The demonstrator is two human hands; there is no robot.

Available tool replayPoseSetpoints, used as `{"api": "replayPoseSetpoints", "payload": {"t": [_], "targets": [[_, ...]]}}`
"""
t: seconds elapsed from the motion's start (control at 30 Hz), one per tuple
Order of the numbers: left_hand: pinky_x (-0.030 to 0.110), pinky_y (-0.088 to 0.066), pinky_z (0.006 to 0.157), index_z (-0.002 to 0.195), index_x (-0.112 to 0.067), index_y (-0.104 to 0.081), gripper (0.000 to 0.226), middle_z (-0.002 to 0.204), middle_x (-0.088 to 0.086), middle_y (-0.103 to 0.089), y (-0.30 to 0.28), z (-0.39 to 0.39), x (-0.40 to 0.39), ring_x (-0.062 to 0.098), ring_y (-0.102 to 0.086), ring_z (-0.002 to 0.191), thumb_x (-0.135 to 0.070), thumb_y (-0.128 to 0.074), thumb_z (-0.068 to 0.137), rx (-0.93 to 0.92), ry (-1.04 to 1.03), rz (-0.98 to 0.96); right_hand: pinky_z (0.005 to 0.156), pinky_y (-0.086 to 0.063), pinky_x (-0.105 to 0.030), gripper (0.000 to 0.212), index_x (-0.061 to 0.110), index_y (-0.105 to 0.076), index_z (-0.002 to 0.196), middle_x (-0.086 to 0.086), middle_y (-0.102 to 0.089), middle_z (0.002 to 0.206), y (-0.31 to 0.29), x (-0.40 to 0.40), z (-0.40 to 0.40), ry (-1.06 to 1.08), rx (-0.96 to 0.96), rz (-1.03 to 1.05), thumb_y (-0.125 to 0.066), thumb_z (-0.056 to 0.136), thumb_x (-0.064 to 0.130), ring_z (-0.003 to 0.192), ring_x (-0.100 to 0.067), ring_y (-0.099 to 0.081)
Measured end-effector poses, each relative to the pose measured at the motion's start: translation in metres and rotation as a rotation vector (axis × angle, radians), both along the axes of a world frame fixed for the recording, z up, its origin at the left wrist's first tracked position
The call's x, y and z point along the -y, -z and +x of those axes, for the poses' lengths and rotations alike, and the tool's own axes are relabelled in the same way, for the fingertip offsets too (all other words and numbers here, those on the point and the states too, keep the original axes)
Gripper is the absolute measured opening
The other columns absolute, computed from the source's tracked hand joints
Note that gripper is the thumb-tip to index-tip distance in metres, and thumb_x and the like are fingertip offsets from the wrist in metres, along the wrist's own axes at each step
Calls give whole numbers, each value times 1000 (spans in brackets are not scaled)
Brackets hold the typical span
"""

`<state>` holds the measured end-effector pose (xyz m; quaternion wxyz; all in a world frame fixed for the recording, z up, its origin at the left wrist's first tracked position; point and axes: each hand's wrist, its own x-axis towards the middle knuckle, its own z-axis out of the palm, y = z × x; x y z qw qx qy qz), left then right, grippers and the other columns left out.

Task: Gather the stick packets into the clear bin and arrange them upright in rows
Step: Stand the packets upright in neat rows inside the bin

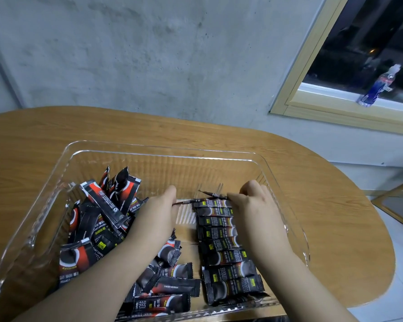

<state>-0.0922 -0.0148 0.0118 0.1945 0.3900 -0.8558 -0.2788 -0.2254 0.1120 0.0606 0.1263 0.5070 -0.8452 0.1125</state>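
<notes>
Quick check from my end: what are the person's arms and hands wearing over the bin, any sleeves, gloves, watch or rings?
Nothing is worn that shows. The left hand and right hand are bare, with no gloves and no rings visible from the back. Both forearms are bare down to the bottom edge of the picture, with no sleeve cuffs, watch or bracelet at either wrist. The fingertips are mostly hidden.

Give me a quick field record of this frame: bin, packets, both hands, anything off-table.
bin: clear bin on wooden table
sorted row: packets lined up on the bin's right side
loose pile: packets jumbled on the left and centre
held packet: one packet at the row's far end
left hand: fingers at the packet's left end
right hand: fingers curled on its right end
off-table: bottle on window sill
</notes>
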Motion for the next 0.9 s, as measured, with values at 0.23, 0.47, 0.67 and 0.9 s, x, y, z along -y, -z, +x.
{"api": "replayPoseSetpoints", "payload": {"t": [0.23,0.47,0.67,0.9], "targets": [[30,-26,44,84,-10,-33,15,59,5,-49,0,-3,-1,18,-40,48,0,-40,93,73,-74,-17,44,-23,-20,18,13,-49,72,0,-41,81,2,-4,0,120,139,217,-55,83,0,66,-21,-44],[29,-31,42,83,-10,-34,16,71,6,-58,2,-4,2,19,-51,52,-4,-40,96,11,-142,8,57,-35,-25,21,14,-47,75,-5,-44,92,-7,1,3,209,209,293,-57,88,0,71,-22,-44],[36,-43,47,86,-10,-37,14,66,6,-59,0,-4,0,21,-56,54,-11,-45,97,-1,-152,27,65,-40,-26,28,2,-57,106,-10,-46,102,-16,30,11,183,243,332,-50,83,-12,81,-28,-55],[26,-22,48,66,-21,-18,39,70,-4,-33,2,-3,-3,11,-33,56,-6,-43,93,115,27,-103,41,-20,-24,21,10,-42,83,-1,-41,67,-7,42,2,218,240,258,-45,85,-11,60,-22,-42]]}}
